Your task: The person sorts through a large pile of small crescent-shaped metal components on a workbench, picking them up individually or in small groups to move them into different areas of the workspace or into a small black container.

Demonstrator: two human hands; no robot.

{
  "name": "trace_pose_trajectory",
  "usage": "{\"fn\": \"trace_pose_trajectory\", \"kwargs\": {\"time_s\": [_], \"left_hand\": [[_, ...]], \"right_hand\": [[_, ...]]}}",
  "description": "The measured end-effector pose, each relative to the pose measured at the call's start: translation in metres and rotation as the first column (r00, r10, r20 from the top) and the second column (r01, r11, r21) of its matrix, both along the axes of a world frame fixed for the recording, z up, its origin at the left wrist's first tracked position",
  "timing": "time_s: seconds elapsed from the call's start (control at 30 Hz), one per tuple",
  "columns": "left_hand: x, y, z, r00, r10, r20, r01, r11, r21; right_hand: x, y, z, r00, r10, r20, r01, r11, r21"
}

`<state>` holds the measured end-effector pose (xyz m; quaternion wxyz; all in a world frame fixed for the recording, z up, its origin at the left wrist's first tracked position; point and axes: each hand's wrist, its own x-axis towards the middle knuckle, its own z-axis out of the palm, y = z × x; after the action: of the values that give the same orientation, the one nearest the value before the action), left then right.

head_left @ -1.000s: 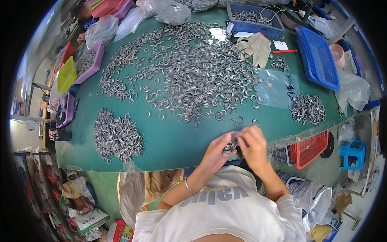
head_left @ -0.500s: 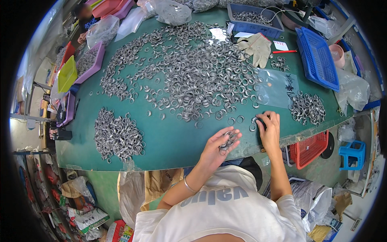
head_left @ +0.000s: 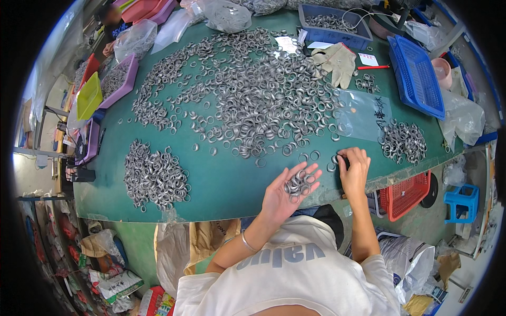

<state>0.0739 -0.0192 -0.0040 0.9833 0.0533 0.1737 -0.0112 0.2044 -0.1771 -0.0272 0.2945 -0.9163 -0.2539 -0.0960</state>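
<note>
The left hand [head_left: 277, 201] lies spread, palm up; a level, slight cup would best steady its metal rings [head_left: 299, 184]. The right hand [head_left: 356, 171] curls at loose rings [head_left: 333, 163] on the desk [head_left: 232, 189]; whether pinching, I cannot tell; a light touch suits them. Beyond spreads the ring heap [head_left: 263, 102].

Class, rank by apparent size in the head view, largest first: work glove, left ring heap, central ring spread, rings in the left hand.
Central ring spread
Left ring heap
Work glove
Rings in the left hand
</note>
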Motion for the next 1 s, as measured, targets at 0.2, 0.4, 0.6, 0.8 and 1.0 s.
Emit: {"fn": "trace_pose_trajectory", "kwargs": {"time_s": [0.2,0.4,0.6,0.8,1.0], "left_hand": [[-0.001,0.000,-0.003,1.000,0.014,0.022,-0.013,0.997,-0.079],[-0.002,-0.004,-0.008,0.970,-0.030,-0.240,0.073,0.982,0.173],[-0.005,-0.003,-0.017,0.981,-0.158,-0.110,0.178,0.964,0.199],[-0.004,0.001,-0.024,0.992,-0.083,-0.098,0.093,0.990,0.106],[0.005,-0.006,0.004,0.920,-0.025,-0.391,0.119,0.969,0.218]], "right_hand": [[0.001,0.002,0.004,0.999,0.014,-0.036,-0.011,0.996,0.092],[-0.035,0.019,0.039,0.971,0.146,-0.187,-0.035,0.868,0.496],[-0.048,0.021,0.043,0.832,0.553,0.046,-0.527,0.760,0.380],[-0.032,0.004,0.048,0.896,0.398,-0.194,-0.274,0.843,0.464],[-0.018,-0.012,0.013,0.967,0.253,-0.002,-0.253,0.967,-0.023]]}}
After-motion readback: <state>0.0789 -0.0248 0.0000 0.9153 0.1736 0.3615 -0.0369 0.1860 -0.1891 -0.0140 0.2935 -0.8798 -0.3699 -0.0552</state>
